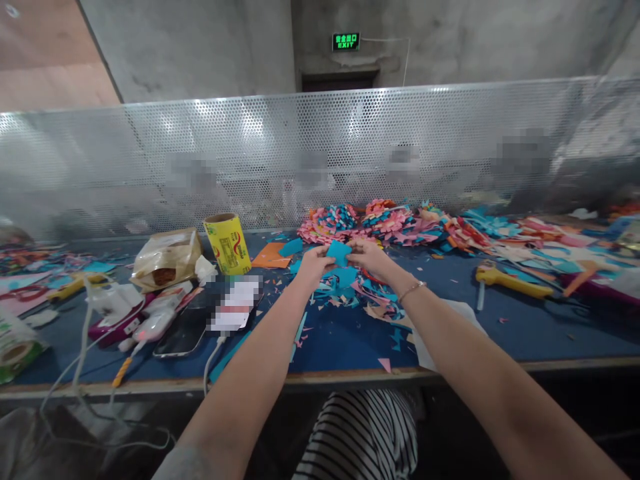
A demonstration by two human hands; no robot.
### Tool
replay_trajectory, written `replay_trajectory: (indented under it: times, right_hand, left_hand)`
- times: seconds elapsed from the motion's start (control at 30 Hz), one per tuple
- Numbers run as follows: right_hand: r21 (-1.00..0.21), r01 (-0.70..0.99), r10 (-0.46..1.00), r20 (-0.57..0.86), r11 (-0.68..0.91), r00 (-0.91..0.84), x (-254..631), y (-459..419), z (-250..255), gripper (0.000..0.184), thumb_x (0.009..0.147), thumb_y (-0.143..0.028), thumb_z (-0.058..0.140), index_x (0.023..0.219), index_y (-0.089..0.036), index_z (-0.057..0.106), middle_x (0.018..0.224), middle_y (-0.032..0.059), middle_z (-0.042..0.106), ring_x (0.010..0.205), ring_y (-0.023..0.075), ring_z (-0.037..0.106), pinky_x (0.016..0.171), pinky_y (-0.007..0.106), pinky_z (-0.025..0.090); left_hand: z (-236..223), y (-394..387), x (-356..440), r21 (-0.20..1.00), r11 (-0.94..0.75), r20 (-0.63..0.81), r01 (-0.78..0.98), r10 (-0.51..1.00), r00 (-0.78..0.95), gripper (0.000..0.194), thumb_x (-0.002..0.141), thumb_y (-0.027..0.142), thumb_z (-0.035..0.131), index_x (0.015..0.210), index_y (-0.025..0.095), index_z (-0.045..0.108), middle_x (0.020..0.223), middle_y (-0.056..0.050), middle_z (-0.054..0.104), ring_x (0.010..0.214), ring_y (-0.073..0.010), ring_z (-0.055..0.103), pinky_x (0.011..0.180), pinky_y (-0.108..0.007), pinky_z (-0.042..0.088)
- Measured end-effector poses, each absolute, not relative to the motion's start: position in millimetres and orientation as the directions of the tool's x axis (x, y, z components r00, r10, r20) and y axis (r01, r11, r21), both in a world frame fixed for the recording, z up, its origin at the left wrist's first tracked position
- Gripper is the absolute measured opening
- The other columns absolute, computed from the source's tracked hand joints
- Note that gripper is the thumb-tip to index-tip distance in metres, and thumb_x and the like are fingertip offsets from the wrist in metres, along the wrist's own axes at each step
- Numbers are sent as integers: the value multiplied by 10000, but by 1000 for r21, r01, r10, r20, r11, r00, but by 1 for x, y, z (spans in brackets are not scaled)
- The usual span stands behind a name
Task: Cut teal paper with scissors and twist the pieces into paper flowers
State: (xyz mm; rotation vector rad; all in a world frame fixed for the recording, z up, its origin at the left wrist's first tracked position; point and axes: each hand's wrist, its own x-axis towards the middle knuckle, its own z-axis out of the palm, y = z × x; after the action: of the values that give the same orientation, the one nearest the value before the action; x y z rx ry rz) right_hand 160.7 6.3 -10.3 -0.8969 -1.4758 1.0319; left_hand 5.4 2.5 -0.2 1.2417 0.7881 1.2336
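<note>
A small piece of blue paper (339, 253) is stretched between my two hands above the blue tabletop. My left hand (316, 263) pinches its left side, and my right hand (371, 257), with a bracelet on the wrist, grips its right side. Under them lies a heap of blue paper scraps (345, 279). Just behind the hands sit bunched pink and blue paper flowers (333, 223). An orange paper sheet (271, 255) is left of my left hand, with another blue piece (291, 248) at its corner.
On the left stand a yellow cup-shaped container (227, 245), a brown bag (167, 259), a lit phone (236, 303) and a power strip (120, 313) with cables. A yellow glue gun (515, 280) lies on the right. A perforated metal panel (270, 140) closes the table's back.
</note>
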Motion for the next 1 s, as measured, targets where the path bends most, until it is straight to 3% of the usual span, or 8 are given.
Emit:
replay_trajectory:
  times: [0.13, 0.43, 0.77, 1.0]
  right_hand:
    - [-951, -72, 945, 307, 300, -111, 159, 6, -8, 292, 556, -171, 635, 838, -165, 563, 695, -11, 608, 629, 109, 583, 685, 300, 500]
    - [-898, 155, 907, 388, 412, -162, 157, 4, -11, 202, 583, -259, 648, 754, -165, 595, 657, -20, 577, 584, 98, 527, 568, 243, 465]
    - [-945, -94, 937, 324, 314, -133, 156, 8, -11, 153, 554, -162, 543, 694, -172, 603, 599, -19, 578, 556, 101, 539, 615, 274, 479]
    - [-924, 32, 918, 374, 381, -135, 158, 12, -15, 196, 624, -180, 487, 753, -168, 634, 619, -3, 585, 591, 119, 554, 648, 294, 483]
  left_hand:
    - [-1, 6, 3, 947, -72, 148, -314, 963, 225, 263, 479, 31, 641, 726, 123, 635, 683, -19, 641, 616, -107, 583, 723, -302, 481]
    - [-7, 8, 4, 969, -196, 229, -153, 943, 242, 240, 488, 107, 680, 722, 145, 643, 656, 14, 623, 580, -90, 539, 603, -249, 460]
    - [0, 4, 5, 957, -61, 122, -284, 972, 200, 114, 518, 36, 590, 588, 124, 607, 518, 16, 563, 529, -81, 549, 661, -271, 508]
    - [-1, 4, 4, 970, -86, 126, -229, 978, 168, 62, 597, 166, 598, 550, 126, 602, 566, -33, 605, 523, -111, 564, 617, -295, 500]
